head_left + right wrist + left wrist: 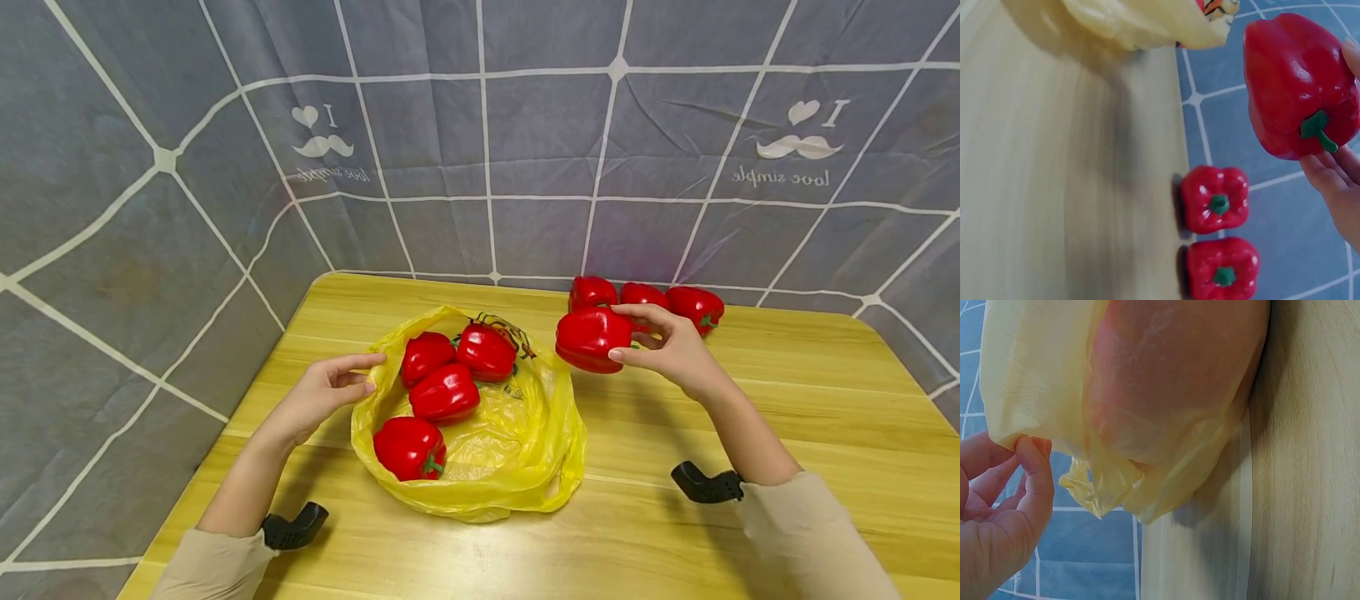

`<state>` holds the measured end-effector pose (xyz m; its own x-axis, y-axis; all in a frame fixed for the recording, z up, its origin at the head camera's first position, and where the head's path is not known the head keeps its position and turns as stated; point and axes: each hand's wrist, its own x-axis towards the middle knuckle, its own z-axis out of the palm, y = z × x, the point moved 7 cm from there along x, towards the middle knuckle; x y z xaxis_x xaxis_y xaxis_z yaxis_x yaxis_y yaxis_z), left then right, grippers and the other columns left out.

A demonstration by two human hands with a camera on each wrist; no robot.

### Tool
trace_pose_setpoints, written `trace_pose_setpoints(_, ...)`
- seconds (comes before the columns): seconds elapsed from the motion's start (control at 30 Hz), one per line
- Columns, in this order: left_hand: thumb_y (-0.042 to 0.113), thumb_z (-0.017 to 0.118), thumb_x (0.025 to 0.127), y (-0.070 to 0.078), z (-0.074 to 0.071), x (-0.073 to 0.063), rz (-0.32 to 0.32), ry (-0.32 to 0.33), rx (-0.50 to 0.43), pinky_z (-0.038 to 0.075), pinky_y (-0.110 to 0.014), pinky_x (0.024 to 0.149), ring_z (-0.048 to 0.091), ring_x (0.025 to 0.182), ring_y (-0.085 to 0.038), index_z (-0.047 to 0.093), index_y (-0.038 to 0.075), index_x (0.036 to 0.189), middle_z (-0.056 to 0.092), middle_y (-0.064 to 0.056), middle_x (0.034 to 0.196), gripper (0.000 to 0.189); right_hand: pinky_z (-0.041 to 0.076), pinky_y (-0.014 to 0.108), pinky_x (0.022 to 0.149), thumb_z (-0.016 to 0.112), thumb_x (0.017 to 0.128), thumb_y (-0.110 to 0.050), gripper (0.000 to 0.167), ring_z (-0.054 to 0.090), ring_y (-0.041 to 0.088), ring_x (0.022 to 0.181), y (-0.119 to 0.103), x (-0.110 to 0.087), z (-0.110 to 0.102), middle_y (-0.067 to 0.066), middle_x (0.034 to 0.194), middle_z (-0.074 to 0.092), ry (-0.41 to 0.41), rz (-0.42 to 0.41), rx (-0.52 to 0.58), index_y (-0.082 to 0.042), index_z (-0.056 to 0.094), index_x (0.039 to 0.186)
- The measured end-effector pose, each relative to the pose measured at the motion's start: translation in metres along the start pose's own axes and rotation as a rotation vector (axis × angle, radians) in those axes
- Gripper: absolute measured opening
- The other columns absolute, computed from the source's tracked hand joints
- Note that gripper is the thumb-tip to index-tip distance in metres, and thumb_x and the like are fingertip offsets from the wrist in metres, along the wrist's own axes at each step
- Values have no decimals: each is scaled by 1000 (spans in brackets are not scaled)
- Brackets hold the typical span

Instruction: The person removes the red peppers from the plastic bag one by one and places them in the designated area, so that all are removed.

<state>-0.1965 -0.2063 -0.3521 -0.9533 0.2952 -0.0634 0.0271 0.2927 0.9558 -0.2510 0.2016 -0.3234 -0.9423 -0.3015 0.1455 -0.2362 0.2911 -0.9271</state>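
My right hand grips a red bell pepper between thumb and fingers, held up just right of the bag's rim. In the right wrist view the same pepper shows its green stem. A yellow plastic bag lies wide open on the table, with several red peppers inside. At the bag's left edge, my left hand pinches the rim between thumb and fingers. Seen from the left wrist, the hand holds the thin plastic, and a pepper shows faintly through the bag.
A row of red peppers sits at the table's back edge, behind my right hand. The wooden table backs onto a grey cloth with white lines. Black wrist devices are on both forearms.
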Motion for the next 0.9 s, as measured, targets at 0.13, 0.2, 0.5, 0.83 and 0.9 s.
trace_pose_setpoints(0.13,-1,57,89,0,0,0,-4,0,-5,48,-19,79,57,90,-7,45,-14,129,48,-31,126,44,48,18,80,72,81,-8,54,56,15,98,10,1,-3,7,127,46,23,25,19,3,49,129)
trace_pose_setpoints(0.2,-1,57,89,0,0,0,-6,1,-4,48,-19,79,57,90,-7,45,-13,129,48,-30,126,43,47,17,81,72,82,-9,53,56,14,97,15,2,-4,5,125,47,37,32,23,3,50,129)
trace_pose_setpoints(0.5,-1,56,89,-1,0,-2,-9,6,-24,48,-18,80,57,91,-6,44,-15,129,46,-32,129,44,44,15,86,74,81,-18,54,53,14,95,41,7,-4,-1,109,56,100,96,-34,-1,53,127)
trace_pose_setpoints(0.83,-2,57,89,-2,1,0,-5,7,-23,48,-19,79,57,90,-6,45,-14,129,46,-32,128,44,44,12,82,73,81,-16,58,48,22,106,60,11,1,15,125,52,113,148,-1,-1,50,131)
trace_pose_setpoints(0.9,-1,57,89,-1,1,0,-5,6,-24,48,-19,79,57,90,-7,45,-14,129,46,-32,128,44,44,12,81,73,81,-17,59,47,24,109,64,12,1,16,128,50,114,161,-10,-1,49,132)
